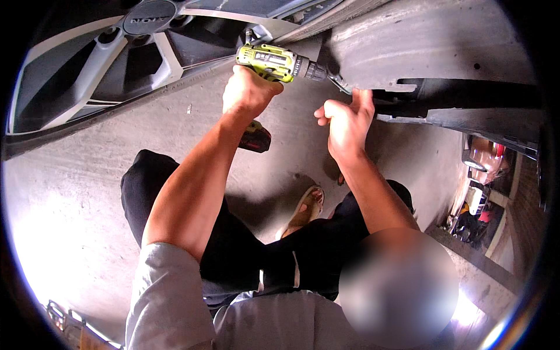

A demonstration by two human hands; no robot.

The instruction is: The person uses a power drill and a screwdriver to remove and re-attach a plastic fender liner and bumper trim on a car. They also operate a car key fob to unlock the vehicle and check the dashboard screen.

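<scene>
Beside the grey-spoked black car wheel point(111, 58), the left grip point(248, 92) clasped the lime-green, black-chucked cordless drill point(268, 61); whether the right grip point(348, 125), farther from the wheel, pinched anything was unclear. Steady alignment seemed wise.

Floor: grey and rough point(99, 169), washed out by glare toward its left edge.
Far edge: hidden behind a tyre point(116, 106).
Pale speck point(188, 108): seen near that edge.
Sandalled foot point(305, 213): planted near the middle.
Right edge: occupied by a parked car point(485, 156).

lime-green and black drill point(268, 61), silver-and-black wheel point(104, 71), grey floor point(87, 181), black trousers point(315, 248), white drawstrings point(296, 269), grey shirt point(169, 297)
</scene>
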